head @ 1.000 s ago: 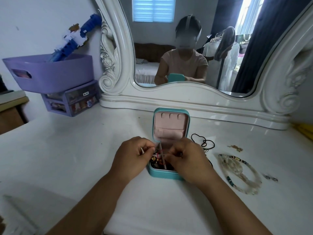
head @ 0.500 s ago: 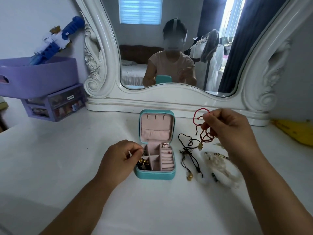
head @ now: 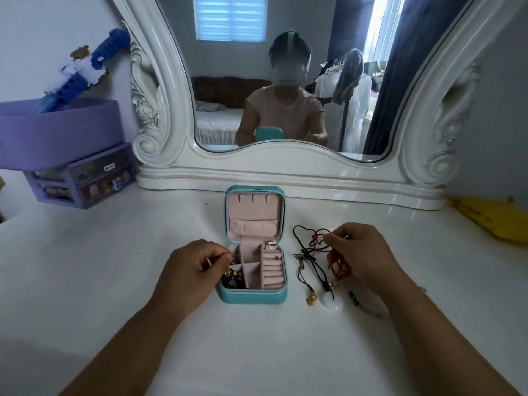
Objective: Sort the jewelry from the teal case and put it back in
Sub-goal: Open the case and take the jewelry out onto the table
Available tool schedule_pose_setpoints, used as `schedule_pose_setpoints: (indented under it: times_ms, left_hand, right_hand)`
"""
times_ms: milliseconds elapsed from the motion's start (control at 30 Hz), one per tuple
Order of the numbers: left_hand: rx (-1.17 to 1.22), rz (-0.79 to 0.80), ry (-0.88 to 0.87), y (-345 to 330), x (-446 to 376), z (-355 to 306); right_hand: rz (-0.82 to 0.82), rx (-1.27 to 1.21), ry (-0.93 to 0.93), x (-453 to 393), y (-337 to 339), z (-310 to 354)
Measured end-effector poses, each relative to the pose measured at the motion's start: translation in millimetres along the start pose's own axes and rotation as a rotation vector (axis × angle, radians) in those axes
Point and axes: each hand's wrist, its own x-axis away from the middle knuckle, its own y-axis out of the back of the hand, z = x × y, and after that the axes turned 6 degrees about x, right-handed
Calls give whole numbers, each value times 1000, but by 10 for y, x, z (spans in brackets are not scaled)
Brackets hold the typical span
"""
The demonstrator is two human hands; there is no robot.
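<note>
progress: abt midway by my guess; emptying half looks mostly done, some pieces already out on the tabletop, a few not yet; nothing put back so far as i can tell
left to do: lift out the beads, sort the lot, return it all to the compartments

teal case: lid up, standing open near the middle of the tabletop, in front of the mirror frame; pink lining, 3 small tabs + a pocket in the lid; base split into cells on its left side and ring rolls on its right
still inside: dark + gold beads in the front-left cell; a small red/white tag at the back-right corner of the base; other cells look bare

out of case: black cords w/ a gold charm and a white pendant, just right of the case; pale bead strand partly under the right wrist

right hand: fingertips pinched together on the red cord, low over the black cords; cord trails down toward the tabletop
left hand: at the case's left edge, fingers curled, pinching sth thin and pale; can't tell what it is
</note>
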Motion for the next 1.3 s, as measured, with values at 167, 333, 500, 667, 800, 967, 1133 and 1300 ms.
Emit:
schedule_pose_setpoints:
  times_ms: [167,333,500,667,800,967,1133,1300]
  left_hand:
    - [8,20,15,0,0,-10]
    - [-1,15,3,9,3,-14]
    - [0,3,5,17,10,-49]
    - [39,-15,31,40,24,-54]
    - [125,-17,83,64,45,-60]
    - [-17,193,161,56,68,-34]
    - [77,112,163,22,80,-91]
    - [41,99,232,34,71,-170]
  right_hand:
    - [-108,184,38,-135,-31,-90]
    - [-252,141,54,-133,-18,-75]
    - [-302,-56,214,35,-38,149]
    - [-75,-82,386,260,-243,394]
    - [76,49,522,353,-461,422]
    - [72,136,564,367,-554,358]
    - [55,90,555,360,-468,314]
    - [40,41,502,354,-403,254]
